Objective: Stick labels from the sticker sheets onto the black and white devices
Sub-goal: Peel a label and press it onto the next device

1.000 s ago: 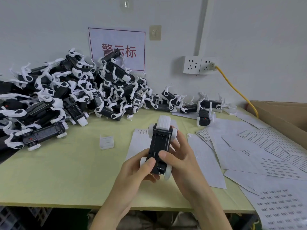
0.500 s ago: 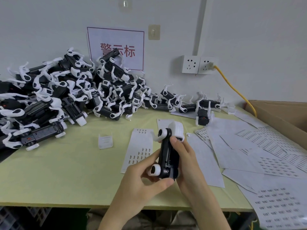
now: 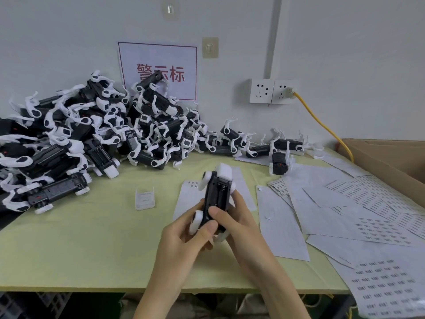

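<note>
Over the table (image 3: 80,238) near its front edge, left hand (image 3: 184,240) and right hand (image 3: 239,224) both gripped one black-and-white device (image 3: 215,201), battery bay (image 3: 221,192) up, apparently orienting it; next move likely needs a label peeled from sticker sheets (image 3: 368,229) toward the right edge.

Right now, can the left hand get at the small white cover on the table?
Likely yes, once freed: nothing lies between the left hand and the small white cover, but it grips the black-and-white device.

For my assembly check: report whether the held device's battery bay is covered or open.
Open: the device, gripped by left hand and right hand, shows bare battery slots, no cover.
</note>
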